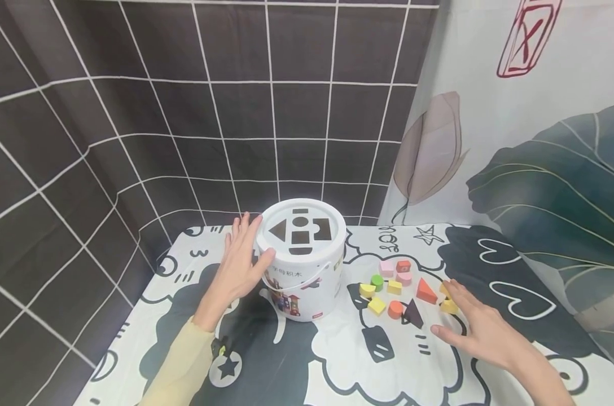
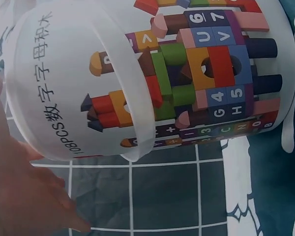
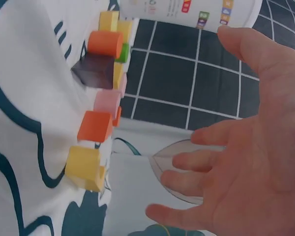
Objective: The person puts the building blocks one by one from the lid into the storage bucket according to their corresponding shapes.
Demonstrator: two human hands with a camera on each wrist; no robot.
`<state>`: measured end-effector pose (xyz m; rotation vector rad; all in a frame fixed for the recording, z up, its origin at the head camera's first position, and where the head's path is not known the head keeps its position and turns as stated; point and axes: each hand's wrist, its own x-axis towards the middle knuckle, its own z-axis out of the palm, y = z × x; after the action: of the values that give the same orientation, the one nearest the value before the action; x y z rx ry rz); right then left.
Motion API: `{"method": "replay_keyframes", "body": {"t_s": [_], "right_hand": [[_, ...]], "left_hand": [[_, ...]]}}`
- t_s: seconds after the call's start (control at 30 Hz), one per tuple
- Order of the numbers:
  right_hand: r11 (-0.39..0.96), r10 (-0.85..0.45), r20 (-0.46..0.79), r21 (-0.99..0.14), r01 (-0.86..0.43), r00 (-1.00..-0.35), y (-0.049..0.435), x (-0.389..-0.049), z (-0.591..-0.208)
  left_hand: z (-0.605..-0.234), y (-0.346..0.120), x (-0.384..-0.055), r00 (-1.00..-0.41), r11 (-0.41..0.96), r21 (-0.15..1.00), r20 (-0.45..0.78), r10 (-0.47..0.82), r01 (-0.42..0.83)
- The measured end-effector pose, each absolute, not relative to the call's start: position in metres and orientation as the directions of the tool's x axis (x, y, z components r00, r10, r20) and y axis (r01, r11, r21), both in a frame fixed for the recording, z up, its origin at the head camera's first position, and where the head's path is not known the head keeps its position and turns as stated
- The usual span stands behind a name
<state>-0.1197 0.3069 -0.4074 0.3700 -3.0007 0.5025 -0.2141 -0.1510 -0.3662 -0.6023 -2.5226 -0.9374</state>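
A white bucket (image 1: pixel 292 282) with printed toy-block pictures stands upright on the cloth, its thin handle (image 2: pixel 137 78) hanging at the front. Its white lid (image 1: pixel 321 248) has several shaped cut-outs. My left hand (image 1: pixel 241 262) lies against the bucket's left side near the rim, fingers extended. My right hand (image 1: pixel 485 327) hovers, fingers spread and holding nothing, beside the small blocks. Nearest to it are a yellow block (image 1: pixel 448 307) and a red triangular block (image 1: pixel 426 291). A dark triangular block (image 1: pixel 413 313) and an orange cylinder (image 1: pixel 395 309) lie further left.
Other loose blocks lie between the bucket and my right hand, among them a green block (image 1: pixel 377 282) and a pink block (image 1: pixel 386 268). A black-and-white patterned cloth (image 1: pixel 388 361) covers the table. Behind it hang a dark grid curtain (image 1: pixel 236 113) and a leaf-print curtain (image 1: pixel 490 129).
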Motion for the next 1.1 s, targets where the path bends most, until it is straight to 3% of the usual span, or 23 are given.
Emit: {"method": "replay_keyframes", "body": {"t_s": [0.17,0.7,1.1], "right_hand": [[0.903,-0.230,0.082,-0.355,-0.244,-0.970,0.303,-0.119,-0.409],[0.887,-0.239,0.071,-0.390,-0.247,-0.968,0.299,-0.118,-0.413],[0.892,-0.214,0.033,-0.400,-0.209,-0.976,0.298,-0.118,-0.415]], "left_hand": [[-0.371,-0.150,-0.221,-0.825,0.618,0.570,0.503,0.259,0.541],[-0.390,-0.139,-0.235,-0.710,0.417,0.601,0.680,0.180,0.682],[-0.399,-0.132,-0.241,-0.644,0.392,0.568,0.760,0.088,0.724]]}}
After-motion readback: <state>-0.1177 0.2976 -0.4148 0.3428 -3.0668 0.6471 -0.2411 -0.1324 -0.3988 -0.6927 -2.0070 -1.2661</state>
